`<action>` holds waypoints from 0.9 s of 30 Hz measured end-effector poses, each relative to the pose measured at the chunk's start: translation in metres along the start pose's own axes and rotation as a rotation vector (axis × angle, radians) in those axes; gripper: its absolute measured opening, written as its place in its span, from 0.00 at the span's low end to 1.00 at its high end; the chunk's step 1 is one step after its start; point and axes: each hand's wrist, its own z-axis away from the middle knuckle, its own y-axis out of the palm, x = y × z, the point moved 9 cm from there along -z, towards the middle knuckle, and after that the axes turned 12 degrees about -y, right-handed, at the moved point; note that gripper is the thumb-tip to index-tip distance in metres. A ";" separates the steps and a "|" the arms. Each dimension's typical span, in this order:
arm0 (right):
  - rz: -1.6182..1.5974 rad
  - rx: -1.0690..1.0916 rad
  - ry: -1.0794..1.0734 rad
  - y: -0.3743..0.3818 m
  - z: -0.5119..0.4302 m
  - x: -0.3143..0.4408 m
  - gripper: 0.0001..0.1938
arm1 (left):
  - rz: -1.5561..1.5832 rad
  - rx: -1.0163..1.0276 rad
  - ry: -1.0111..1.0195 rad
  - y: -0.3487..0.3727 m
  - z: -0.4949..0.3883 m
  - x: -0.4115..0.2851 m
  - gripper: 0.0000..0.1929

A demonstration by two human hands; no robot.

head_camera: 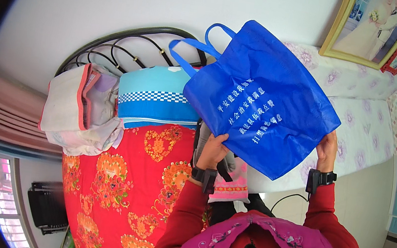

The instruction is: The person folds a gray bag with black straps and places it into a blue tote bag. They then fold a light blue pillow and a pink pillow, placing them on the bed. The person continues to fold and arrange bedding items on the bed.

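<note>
A blue non-woven tote bag (262, 98) with white printed writing is held up in front of me, tilted, its two handles (189, 53) pointing to the upper left. My left hand (214, 150) grips the bag's lower left edge, thumb on the front. At the lower right corner my right hand (327, 146) holds the bag from beneath and behind, its fingers partly hidden. Behind the bag and my left wrist, a grey item (202, 141) with dark straps shows in part. Just below it lies a pink patterned cloth item (231, 188).
A bed with a red floral cover (111, 187) stands at left, with a folded blue quilt (156, 99) and folded pale bedding (66, 102) by its black metal headboard (139, 31). A flower-patterned sheet (360, 122) covers a surface at right, under a large framed picture (331, 32).
</note>
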 end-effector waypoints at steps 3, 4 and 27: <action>0.018 0.071 -0.015 0.003 -0.002 -0.009 0.16 | -0.009 -0.070 0.015 -0.006 0.008 -0.003 0.27; 0.085 0.004 0.023 -0.006 -0.003 -0.015 0.16 | -0.040 -0.118 0.021 -0.010 0.009 -0.004 0.26; 0.961 0.583 -0.493 0.151 0.032 0.047 0.07 | -0.294 -0.613 0.123 -0.092 0.047 -0.051 0.27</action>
